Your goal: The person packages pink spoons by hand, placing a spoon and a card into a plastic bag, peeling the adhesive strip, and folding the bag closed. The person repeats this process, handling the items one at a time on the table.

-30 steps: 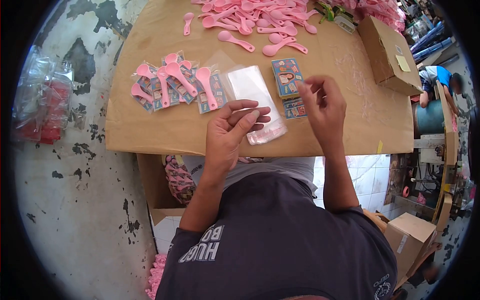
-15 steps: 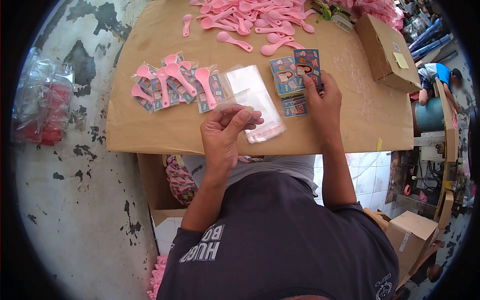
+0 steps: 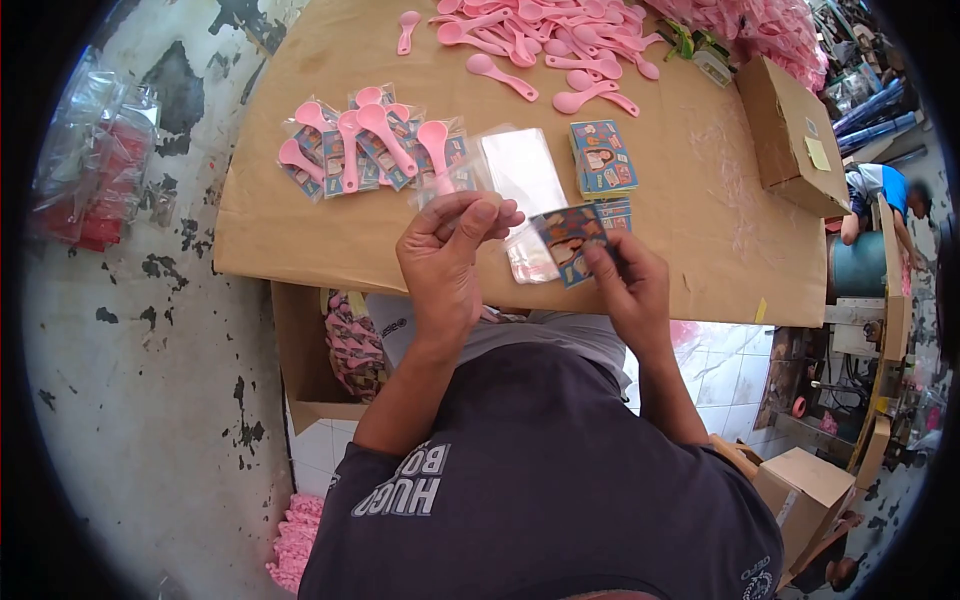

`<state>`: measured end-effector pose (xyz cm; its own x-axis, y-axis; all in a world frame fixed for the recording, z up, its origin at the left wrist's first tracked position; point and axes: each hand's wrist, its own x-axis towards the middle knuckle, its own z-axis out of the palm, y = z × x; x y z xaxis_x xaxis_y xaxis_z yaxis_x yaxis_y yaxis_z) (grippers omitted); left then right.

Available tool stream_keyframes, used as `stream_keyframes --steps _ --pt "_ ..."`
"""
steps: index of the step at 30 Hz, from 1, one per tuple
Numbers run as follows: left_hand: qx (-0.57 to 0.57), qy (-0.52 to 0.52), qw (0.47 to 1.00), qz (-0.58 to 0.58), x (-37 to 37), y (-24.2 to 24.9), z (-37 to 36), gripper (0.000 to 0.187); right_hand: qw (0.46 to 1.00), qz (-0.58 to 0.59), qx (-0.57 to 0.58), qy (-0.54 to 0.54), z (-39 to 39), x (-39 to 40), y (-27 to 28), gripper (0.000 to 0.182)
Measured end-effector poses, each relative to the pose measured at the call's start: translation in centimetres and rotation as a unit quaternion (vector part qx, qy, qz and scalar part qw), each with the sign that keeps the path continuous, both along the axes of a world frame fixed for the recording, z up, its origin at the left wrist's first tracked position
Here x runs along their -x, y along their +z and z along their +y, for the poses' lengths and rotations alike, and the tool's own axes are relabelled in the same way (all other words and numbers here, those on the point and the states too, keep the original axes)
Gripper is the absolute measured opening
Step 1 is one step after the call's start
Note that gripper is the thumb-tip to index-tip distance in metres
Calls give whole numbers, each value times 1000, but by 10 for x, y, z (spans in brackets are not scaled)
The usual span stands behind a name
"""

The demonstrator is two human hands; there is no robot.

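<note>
Between the thumb and fingers of my right hand [image 3: 632,290] is a printed card [image 3: 568,240], dark blue with pictures, tilted over the table's front edge. My left hand [image 3: 447,262] is closed in a pinch just left of it; whatever its fingers hold, if anything, I cannot make out. Beyond the hands lies a stack of clear plastic bags [image 3: 525,170], partly covered by the card. A stack of the same printed cards [image 3: 603,160] sits to its right. Further left are several pink spoons [image 3: 384,138] packed with cards in clear bags.
A large heap of loose pink spoons [image 3: 545,30] covers the far side of the brown table [image 3: 690,210]. At the right edge stands a cardboard box [image 3: 790,135]. Plastic packs [image 3: 95,180] lie at the left. Another person [image 3: 880,195] is at the far right.
My right hand has drawn a card off the stack and brought it down and left, close to my left hand. My left hand keeps its pinch. The view has shifted slightly.
</note>
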<state>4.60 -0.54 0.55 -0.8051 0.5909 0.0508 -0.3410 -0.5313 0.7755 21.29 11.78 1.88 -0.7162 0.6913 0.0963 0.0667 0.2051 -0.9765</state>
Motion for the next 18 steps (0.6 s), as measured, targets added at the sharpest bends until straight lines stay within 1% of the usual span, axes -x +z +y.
stream_keyframes --steps 2,4,5,9,11,12,14,15,17,18 --pt "-12 -1 1000 0 -1 0 3 17 1000 3 11 17 -4 0 4 17" --pt "-11 2 1000 -1 -4 3 7 17 996 6 70 62 -6 -2 10 17" --pt "-11 8 1000 -2 -6 5 9 18 994 33 88 61 -8 1 10 17" --pt "-15 -8 1000 -22 -15 13 16 23 995 36 87 14 -9 6 10 16" --pt "-10 -53 997 -49 -16 16 14 27 989 82 119 -37 -10 10 11 18" --pt "-9 -53 997 -47 -16 16 15 27 989 83 120 -37 -9 9 12 18" --pt "-14 -51 997 -52 -17 12 16 27 988 64 138 -1 -7 5 13 17" --pt "-13 -52 997 -52 -19 13 16 27 988 65 138 -2 -5 3 16 17" --pt "-10 -55 997 -45 -21 15 18 27 992 5 112 64 -2 2 21 18" --pt "-10 -56 997 -45 -21 14 18 27 992 5 112 63 1 1 17 18"
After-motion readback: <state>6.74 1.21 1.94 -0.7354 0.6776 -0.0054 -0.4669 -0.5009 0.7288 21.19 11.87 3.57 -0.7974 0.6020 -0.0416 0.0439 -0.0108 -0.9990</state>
